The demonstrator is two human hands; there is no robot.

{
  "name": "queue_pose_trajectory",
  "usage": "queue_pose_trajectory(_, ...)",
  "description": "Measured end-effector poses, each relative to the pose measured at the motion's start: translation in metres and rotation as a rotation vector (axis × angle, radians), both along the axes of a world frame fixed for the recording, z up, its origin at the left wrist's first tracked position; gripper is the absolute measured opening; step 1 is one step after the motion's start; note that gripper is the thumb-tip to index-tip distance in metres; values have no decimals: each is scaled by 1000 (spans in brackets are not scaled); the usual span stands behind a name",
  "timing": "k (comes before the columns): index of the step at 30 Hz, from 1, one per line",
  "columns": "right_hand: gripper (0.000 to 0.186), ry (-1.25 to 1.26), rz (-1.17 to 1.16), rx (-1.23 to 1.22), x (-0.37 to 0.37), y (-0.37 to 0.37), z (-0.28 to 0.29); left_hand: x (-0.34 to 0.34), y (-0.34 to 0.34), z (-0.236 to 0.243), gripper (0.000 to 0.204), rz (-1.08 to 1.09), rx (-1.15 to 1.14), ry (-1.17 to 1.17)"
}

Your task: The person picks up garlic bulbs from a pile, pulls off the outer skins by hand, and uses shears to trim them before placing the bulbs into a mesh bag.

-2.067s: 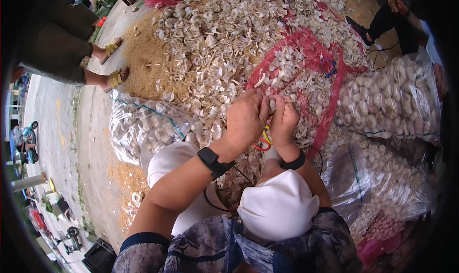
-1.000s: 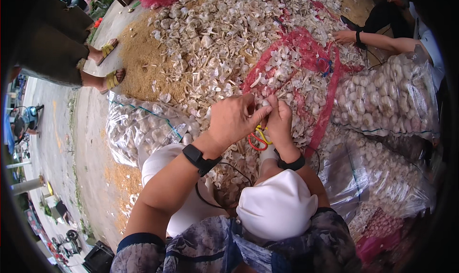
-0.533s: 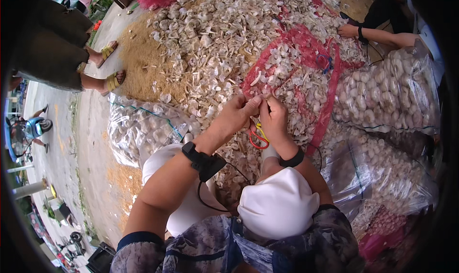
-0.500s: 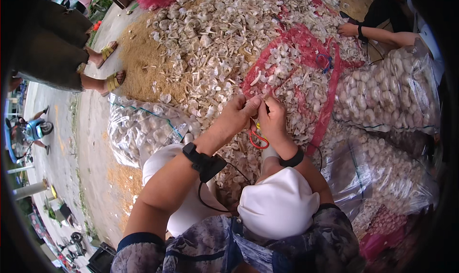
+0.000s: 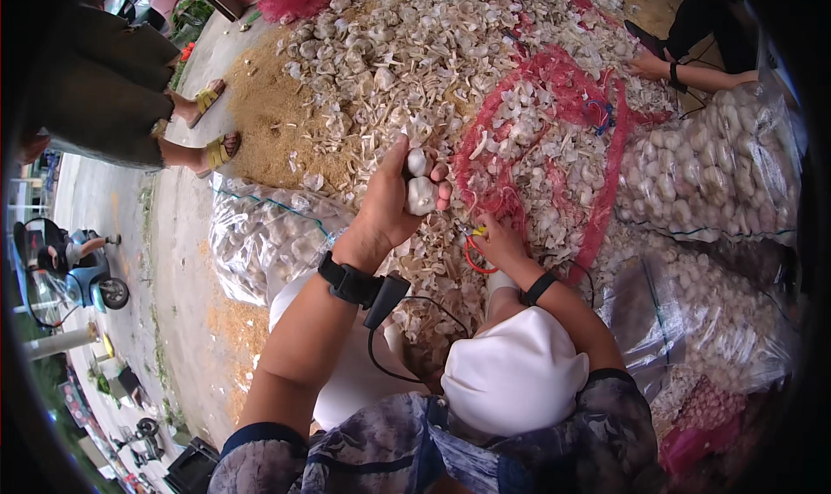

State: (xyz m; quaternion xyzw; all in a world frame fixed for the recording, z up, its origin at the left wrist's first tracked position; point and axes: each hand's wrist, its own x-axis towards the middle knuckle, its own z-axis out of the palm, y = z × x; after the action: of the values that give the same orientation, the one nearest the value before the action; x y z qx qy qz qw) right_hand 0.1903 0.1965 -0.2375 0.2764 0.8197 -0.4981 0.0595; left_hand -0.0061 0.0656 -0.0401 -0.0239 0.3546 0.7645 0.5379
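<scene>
My left hand (image 5: 387,204) is turned palm up, its fingers curled round two whitish garlic bulbs (image 5: 422,196) lying one beyond the other. To the right and a little nearer, my right hand (image 5: 504,245) is closed on scissors with a red loop handle (image 5: 473,257) and a yellow part by the fingers. The blades cannot be made out. Under both hands spreads a heap of garlic skins and stalks (image 5: 381,105). A red mesh net (image 5: 554,70), partly buried in trimmings, lies just beyond my right hand.
A clear bag of garlic (image 5: 268,239) stands to the left, and more full bags (image 5: 705,161) are stacked at right. Another person's hand (image 5: 647,64) reaches into the far right of the heap. Someone in yellow sandals (image 5: 216,148) stands at the left, beside the pavement (image 5: 164,226).
My hands, together over the heap before, have parted. The left has rolled palm up, showing two garlic bulbs; the right has drawn slightly right and nearer with the scissors.
</scene>
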Motion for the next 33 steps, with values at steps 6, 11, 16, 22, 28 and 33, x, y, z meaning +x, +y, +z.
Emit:
queue_pose_trajectory(6,31,119,286,643,21,-6,-26,5,7,-6,11,-111,33,-6)
queue_pose_trajectory(11,22,278,-209,-92,0,52,18,-4,-9,-12,5,-47,-272,98)
queue_pose_trajectory(16,32,251,-741,498,68,205,-31,4,10,-12,9,-140,-241,6)
queue_pose_trajectory(22,71,-53,-414,677,72,241,-53,15,12,-16,13,-213,-361,184)
queue_pose_trajectory(28,68,-293,-389,476,38,225,-29,17,2,-18,11,-234,-401,239)
queue_pose_trajectory(33,41,-90,-192,762,37,176,-32,2,-4,1,12,-195,-301,204)
